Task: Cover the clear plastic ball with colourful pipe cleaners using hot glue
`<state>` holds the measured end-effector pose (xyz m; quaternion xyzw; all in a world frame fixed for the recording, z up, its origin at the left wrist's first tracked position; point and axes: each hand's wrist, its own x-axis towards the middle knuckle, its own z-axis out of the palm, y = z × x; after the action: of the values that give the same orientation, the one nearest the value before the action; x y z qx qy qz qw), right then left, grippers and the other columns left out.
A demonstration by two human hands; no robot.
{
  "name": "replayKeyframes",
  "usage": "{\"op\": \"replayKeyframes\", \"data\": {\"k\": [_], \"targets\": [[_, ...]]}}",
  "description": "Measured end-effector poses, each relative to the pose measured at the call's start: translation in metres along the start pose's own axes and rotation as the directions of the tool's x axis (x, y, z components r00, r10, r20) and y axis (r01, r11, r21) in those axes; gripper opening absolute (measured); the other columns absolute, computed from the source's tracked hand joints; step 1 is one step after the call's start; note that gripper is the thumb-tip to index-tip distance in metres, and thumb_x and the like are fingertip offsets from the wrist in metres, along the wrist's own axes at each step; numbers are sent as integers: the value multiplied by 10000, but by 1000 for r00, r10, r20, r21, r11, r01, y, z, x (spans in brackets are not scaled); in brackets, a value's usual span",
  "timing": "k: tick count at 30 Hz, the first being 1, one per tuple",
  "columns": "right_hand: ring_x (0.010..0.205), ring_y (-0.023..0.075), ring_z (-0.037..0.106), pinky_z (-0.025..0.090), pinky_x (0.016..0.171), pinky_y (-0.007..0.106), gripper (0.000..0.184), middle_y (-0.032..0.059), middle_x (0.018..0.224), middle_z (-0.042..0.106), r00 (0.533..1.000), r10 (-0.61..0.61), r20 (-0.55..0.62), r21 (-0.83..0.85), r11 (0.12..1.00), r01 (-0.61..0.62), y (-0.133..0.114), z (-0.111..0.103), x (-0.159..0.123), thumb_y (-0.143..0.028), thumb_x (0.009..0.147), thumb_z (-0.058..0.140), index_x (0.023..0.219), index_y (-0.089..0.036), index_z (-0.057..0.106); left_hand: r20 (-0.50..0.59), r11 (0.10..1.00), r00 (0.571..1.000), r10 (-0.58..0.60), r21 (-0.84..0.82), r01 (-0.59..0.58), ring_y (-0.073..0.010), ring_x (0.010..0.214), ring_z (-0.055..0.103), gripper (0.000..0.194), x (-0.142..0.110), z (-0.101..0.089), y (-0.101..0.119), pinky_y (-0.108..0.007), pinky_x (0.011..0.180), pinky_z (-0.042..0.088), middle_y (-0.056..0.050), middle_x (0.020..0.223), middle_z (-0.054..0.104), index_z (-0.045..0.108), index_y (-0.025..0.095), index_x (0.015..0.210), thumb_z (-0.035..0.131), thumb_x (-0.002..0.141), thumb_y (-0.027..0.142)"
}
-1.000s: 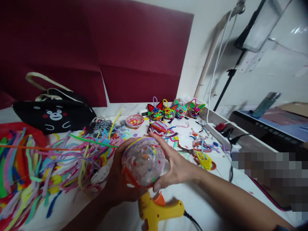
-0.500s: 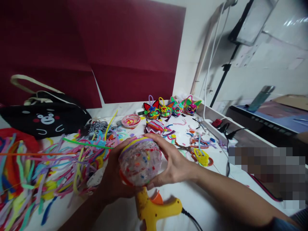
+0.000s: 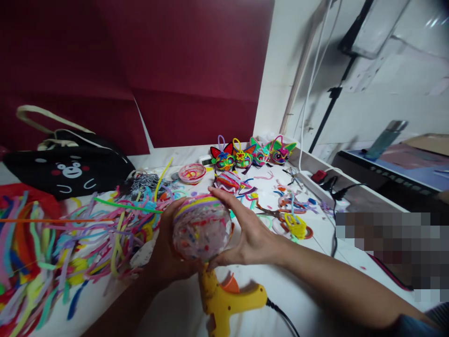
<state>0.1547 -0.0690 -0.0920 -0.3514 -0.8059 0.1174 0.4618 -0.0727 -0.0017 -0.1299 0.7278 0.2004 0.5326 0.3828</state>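
Note:
Both my hands cup a round clear ball point(image 3: 201, 229) speckled with bits of colour, with yellow and purple bands wound round its top. My left hand point(image 3: 164, 255) wraps its left and under side, fingers closed on it. My right hand point(image 3: 247, 231) grips its right side, fingers curled over the top and thumb below. A yellow glue gun point(image 3: 228, 299) with an orange trigger lies on the white table point(image 3: 305, 304) just under the ball, its black cord running right.
A heap of coloured pipe cleaners point(image 3: 70, 243) covers the table's left. A black bear tote bag point(image 3: 70, 171) sits behind it. Several pipe-cleaner cat heads point(image 3: 252, 157), a small woven bowl point(image 3: 191, 173), scissors point(image 3: 271, 214) and scraps lie beyond. Cables and a power strip point(image 3: 315, 182) run along the right edge.
The ball has turned a little in my hands, so its banded top shows more. The view has shifted slightly; the glue gun stays put.

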Motion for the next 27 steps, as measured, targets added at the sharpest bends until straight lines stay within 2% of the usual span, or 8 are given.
{"op": "replayKeyframes", "data": {"k": [4, 9, 16, 19, 22, 24, 27], "targets": [[1576, 335, 434, 396, 1283, 511, 1222, 212, 1685, 434, 994, -82, -79, 10, 997, 83, 5, 1, 0, -519, 759, 952, 1704, -249, 225, -64, 998, 996, -56, -21, 55, -432, 1393, 535, 1099, -2, -6, -8, -556, 1151, 521, -11, 1547, 509, 472, 482, 1521, 933, 552, 719], [1534, 305, 500, 437, 1259, 462, 1157, 199, 1653, 492, 978, -146, -148, 1, 989, 148, 12, 7, -3, -548, 789, 919, 1698, -240, 274, -32, 985, 992, -125, -123, 120, -466, 1424, 512, 1182, -6, -9, -15, -626, 1152, 522, -63, 1610, 441, 429, 440, 1553, 935, 532, 755], [1560, 327, 467, 422, 1270, 525, 1186, 201, 1666, 485, 972, -206, -114, -97, 976, 196, 14, 8, -5, -560, 839, 877, 1732, -251, 160, -44, 995, 997, -60, -86, 56, -451, 1405, 535, 1159, -9, -11, -18, -628, 1145, 541, -30, 1559, 505, 434, 491, 1533, 907, 523, 807], [1571, 326, 451, 418, 1276, 521, 1163, 210, 1671, 475, 971, -219, -98, -114, 972, 208, 12, 6, -5, -563, 862, 855, 1732, -234, 158, -16, 995, 999, -51, -85, 49, -419, 1340, 597, 1100, -7, -11, -16, -567, 1063, 607, -27, 1509, 556, 445, 499, 1522, 888, 565, 811], [1598, 323, 405, 404, 1286, 513, 1150, 224, 1693, 431, 972, -216, -90, -103, 973, 206, 10, 6, -4, -569, 878, 837, 1729, -211, 151, -52, 999, 999, 14, -35, -15, -369, 1272, 632, 1018, -5, -9, -11, -495, 1018, 620, -25, 1444, 589, 499, 466, 1487, 876, 601, 799], [1620, 316, 362, 386, 1298, 502, 1173, 234, 1717, 382, 979, -190, -80, -93, 979, 182, 9, 8, -5, -579, 874, 837, 1729, -198, 129, -83, 999, 996, 44, 6, -44, -359, 1255, 631, 981, -4, -7, -7, -483, 1028, 607, -18, 1414, 598, 542, 452, 1445, 898, 588, 769], [1650, 310, 289, 359, 1312, 502, 1243, 262, 1733, 321, 985, -169, -43, -95, 982, 164, 7, 10, -6, -591, 854, 850, 1728, -189, 64, -96, 997, 994, 58, 47, -54, -398, 1340, 581, 960, -5, -4, -3, -528, 1126, 548, -3, 1442, 582, 561, 459, 1415, 946, 565, 685]]}}
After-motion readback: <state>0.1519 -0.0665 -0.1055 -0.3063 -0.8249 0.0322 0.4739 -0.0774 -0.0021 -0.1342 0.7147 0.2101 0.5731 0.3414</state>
